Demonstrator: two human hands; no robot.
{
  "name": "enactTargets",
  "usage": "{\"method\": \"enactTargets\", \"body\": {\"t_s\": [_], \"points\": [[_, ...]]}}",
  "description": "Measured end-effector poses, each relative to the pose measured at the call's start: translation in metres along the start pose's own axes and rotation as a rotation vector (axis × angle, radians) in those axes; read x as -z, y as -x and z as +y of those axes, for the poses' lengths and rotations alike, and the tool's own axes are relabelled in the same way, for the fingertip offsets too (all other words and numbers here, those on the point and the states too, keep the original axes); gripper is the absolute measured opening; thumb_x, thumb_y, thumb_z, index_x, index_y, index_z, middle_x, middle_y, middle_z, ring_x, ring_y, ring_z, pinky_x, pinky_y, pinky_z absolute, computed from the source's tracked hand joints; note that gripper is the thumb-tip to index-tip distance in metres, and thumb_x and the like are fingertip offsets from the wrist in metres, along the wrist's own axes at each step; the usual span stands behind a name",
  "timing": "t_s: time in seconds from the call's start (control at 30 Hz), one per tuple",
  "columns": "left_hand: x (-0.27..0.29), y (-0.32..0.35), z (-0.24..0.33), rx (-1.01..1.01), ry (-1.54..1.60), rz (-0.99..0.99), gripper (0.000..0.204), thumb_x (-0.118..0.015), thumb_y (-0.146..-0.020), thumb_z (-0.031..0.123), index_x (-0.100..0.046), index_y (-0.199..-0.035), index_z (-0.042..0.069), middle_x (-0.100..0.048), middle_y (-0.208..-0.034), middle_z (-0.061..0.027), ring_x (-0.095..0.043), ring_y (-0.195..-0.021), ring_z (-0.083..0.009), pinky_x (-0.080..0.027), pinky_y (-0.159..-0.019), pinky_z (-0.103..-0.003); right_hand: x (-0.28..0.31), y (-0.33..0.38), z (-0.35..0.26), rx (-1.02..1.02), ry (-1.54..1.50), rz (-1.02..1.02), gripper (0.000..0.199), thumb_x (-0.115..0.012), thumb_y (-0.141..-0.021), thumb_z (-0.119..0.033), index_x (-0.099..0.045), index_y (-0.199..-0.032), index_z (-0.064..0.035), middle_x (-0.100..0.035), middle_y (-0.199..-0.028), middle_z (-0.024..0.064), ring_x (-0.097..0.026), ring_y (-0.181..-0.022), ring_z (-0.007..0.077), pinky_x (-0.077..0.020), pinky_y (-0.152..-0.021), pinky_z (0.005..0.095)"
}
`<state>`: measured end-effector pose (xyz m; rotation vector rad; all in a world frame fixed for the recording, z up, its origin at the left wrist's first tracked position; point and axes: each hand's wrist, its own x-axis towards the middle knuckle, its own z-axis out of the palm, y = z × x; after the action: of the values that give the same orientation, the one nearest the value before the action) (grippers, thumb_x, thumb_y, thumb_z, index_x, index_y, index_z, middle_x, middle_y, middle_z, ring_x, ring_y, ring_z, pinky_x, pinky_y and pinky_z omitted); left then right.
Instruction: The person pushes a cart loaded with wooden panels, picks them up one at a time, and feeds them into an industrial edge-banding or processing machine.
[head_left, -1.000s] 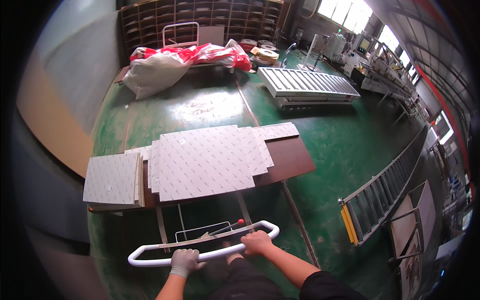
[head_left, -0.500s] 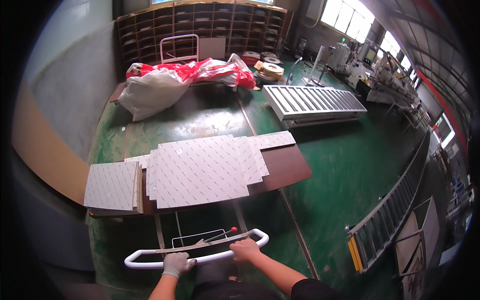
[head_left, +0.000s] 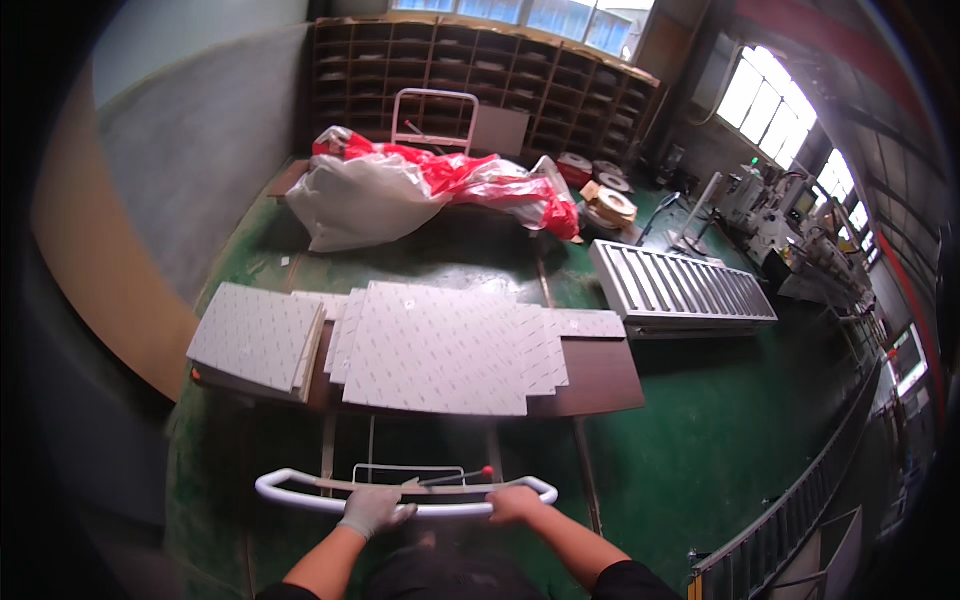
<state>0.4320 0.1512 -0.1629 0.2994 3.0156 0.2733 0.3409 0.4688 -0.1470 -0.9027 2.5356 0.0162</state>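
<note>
Both hands grip the white tubular handle [head_left: 450,511] of a cart. My left hand [head_left: 374,509], in a light grey glove, is closed round the bar left of its middle. Bare and also closed, my right hand [head_left: 514,504] holds it near the right bend. Just beyond the handle are a thin white frame and a lever with a red knob [head_left: 488,470]. The cart's brown deck [head_left: 600,375] carries stacked white patterned panels [head_left: 440,350], with a separate pile of panels [head_left: 255,335] at its left end.
Ahead, another cart bears crumpled red and clear plastic sheeting [head_left: 440,185]. A wooden shelf of pigeonholes [head_left: 480,75] lines the back. A slatted metal roller table [head_left: 690,290] stands at the right, a roller conveyor [head_left: 790,520] nearer. A grey wall [head_left: 220,150] is at the left.
The view has swung left and tilted, so the surroundings sit farther right in it. Both hands keep hold of the handle, and the loaded cart's angle in view has changed.
</note>
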Motion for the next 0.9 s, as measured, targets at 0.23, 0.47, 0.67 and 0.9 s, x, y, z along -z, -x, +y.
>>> {"method": "enactTargets", "body": {"t_s": [0.23, 0.47, 0.67, 0.9], "points": [[-0.003, -0.004, 0.025, 0.233, 0.139, 0.017, 0.051, -0.047, -0.098, 0.056, -0.076, -0.103, 0.015, -0.076, -0.096, -0.0129, -0.072, -0.094, -0.0346, -0.055, -0.084, -0.049, -0.027, 0.022, 0.043, -0.090, -0.049, 0.193, 0.041, -0.073, -0.075, -0.043, -0.073, -0.105, -0.0138, -0.074, -0.105, 0.0119, -0.071, -0.101, 0.0313, -0.0566, -0.085, 0.0454], [-0.043, -0.011, 0.037, 0.273, 0.017, 0.094, 0.050, -0.043, -0.100, 0.050, -0.075, -0.093, 0.012, -0.075, -0.090, -0.0149, -0.073, -0.088, -0.0356, -0.056, -0.079, -0.050, -0.060, 0.033, 0.076, -0.204, -0.034, 0.213, 0.042, -0.069, -0.073, -0.044, -0.077, -0.105, -0.0183, -0.076, -0.105, 0.0086, -0.072, -0.103, 0.0289, -0.0559, -0.089, 0.0442], [-0.073, 0.003, 0.067, 0.324, -0.189, 0.087, 0.054, -0.036, -0.105, 0.046, -0.075, -0.091, 0.011, -0.076, -0.089, -0.0153, -0.073, -0.087, -0.0362, -0.054, -0.080, -0.053, -0.066, 0.076, 0.076, -0.165, -0.098, 0.245, 0.035, -0.066, -0.074, -0.035, -0.077, -0.100, -0.0144, -0.076, -0.099, 0.0112, -0.073, -0.098, 0.0305, -0.0557, -0.085, 0.0446], [-0.069, 0.044, 0.127, 0.290, -0.257, 0.229, 0.051, -0.044, -0.102, 0.047, -0.075, -0.086, 0.009, -0.074, -0.088, -0.0150, -0.071, -0.087, -0.0365, -0.048, -0.086, -0.050, -0.078, 0.136, 0.070, -0.166, -0.112, 0.382, 0.029, -0.066, -0.078, -0.025, -0.077, -0.101, -0.0116, -0.076, -0.102, 0.0124, -0.073, -0.100, 0.0315, -0.0538, -0.090, 0.0453]]}}
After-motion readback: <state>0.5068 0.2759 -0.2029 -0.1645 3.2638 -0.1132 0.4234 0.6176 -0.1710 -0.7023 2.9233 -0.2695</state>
